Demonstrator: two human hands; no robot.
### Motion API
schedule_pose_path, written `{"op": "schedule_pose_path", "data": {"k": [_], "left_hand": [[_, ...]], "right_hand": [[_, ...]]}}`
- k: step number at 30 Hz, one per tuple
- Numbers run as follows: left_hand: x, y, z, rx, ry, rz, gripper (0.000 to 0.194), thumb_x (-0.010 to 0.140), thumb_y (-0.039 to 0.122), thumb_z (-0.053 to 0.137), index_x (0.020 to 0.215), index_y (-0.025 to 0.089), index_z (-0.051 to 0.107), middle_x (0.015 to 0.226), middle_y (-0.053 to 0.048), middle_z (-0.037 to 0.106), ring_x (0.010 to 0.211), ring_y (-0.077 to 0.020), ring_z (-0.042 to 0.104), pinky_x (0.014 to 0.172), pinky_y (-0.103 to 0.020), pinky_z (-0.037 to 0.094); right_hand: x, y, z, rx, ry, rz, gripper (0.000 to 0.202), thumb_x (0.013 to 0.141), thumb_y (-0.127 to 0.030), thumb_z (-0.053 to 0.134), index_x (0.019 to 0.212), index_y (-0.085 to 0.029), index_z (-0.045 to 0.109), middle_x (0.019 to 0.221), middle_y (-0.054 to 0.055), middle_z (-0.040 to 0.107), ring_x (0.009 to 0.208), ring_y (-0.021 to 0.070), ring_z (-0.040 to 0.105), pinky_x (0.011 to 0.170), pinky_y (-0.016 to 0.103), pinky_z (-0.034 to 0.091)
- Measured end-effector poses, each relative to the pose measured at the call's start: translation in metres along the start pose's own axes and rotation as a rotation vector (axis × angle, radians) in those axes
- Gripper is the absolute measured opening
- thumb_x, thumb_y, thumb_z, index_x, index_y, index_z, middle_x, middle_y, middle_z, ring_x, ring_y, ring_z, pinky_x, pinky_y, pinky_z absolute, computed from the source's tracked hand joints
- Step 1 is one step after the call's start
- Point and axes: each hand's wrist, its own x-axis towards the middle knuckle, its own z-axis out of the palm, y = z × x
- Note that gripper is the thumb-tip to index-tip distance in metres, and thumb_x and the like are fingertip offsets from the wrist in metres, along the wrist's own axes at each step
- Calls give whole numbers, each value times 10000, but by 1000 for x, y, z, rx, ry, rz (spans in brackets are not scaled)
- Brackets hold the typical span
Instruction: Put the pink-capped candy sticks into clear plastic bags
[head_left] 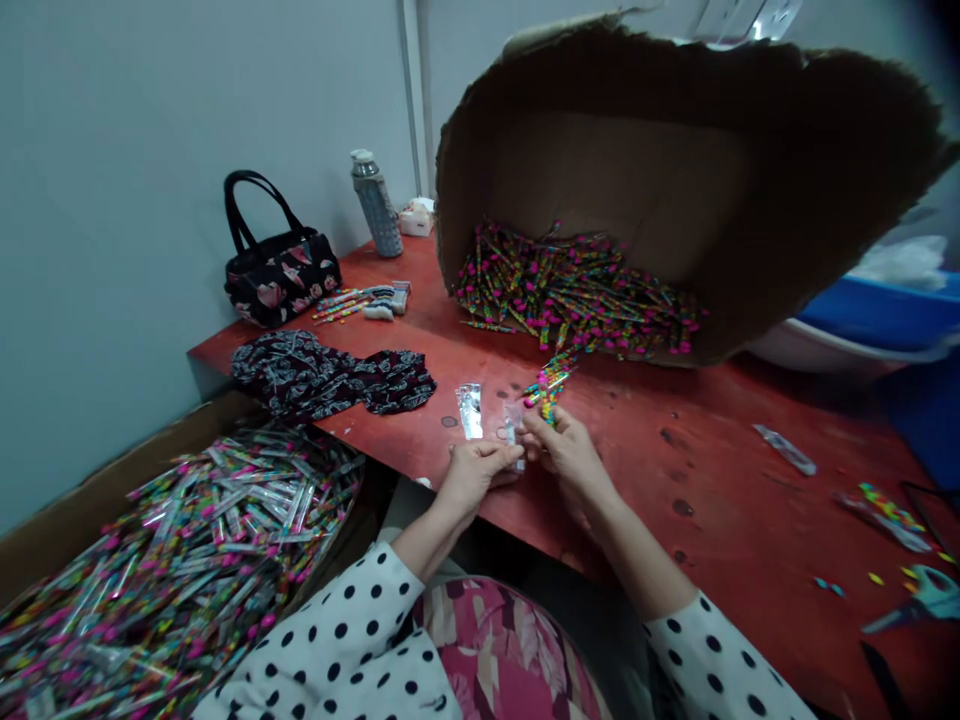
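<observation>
In the head view, my left hand [474, 475] is closed in a pinch on a small clear plastic sleeve [513, 422] near the table's front edge. My right hand [571, 455] is closed on several multicoloured pencils [547, 405] with pink ends, its fingertips close to the sleeve's opening. Whether the right fingers also touch the sleeve cannot be made out. Just left of the sleeve, a stack of flat shiny sleeves [470, 410] lies on the red table [630, 540]. More loose pencils [559, 368] lie beyond my right hand.
A large cardboard box [600, 160] on its side holds many pencils. Lower left, another box [22, 560] is heaped with sleeved pencils. A dark patterned cloth [322, 375], handbag [281, 275] and bottle [377, 205] occupy the left; scissors [926, 595] lie right.
</observation>
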Motion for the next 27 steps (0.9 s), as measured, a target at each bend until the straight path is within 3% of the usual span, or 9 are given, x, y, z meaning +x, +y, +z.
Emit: {"op": "schedule_pose_path", "data": {"k": [4,9,15,22,27], "left_hand": [[1,2,2,-220,144,-51,262,563,285,784,669,87,648,633,-43,637,554,-103,599,573,-217,519],[3,6,7,-474,155,-38,227,587,235,774,688,115,610,674,-37,654,603,-123,618,626,-265,544],[-1,7,19,-488,151,-24,249,567,248,783,683,108,613,659,-32,648,580,-109,598,569,-221,514],[-7,1,29,-402,132,52,255,549,262,788,638,98,614,627,-24,630,587,-108,588,617,-243,506],[-7,-2,28,-293,167,125,249,546,278,784,628,105,625,612,-1,601,574,-98,566,628,-249,502]], "right_hand": [[-32,9,-14,-317,75,-100,318,843,-489,440,863,-198,566,566,-20,548,463,109,462,434,215,336],[-77,24,-15,-636,72,-256,232,856,-351,471,1010,-218,583,775,28,621,692,178,563,630,272,414],[-82,34,-7,-693,95,-306,236,862,-309,450,1016,-206,596,914,66,652,806,216,600,703,297,433],[-79,36,-7,-655,152,-309,256,870,-320,452,1074,-210,561,973,78,663,818,213,623,718,319,468],[-81,31,-8,-553,197,-227,213,827,-369,528,971,-212,532,808,46,667,670,184,625,594,279,478]]}}
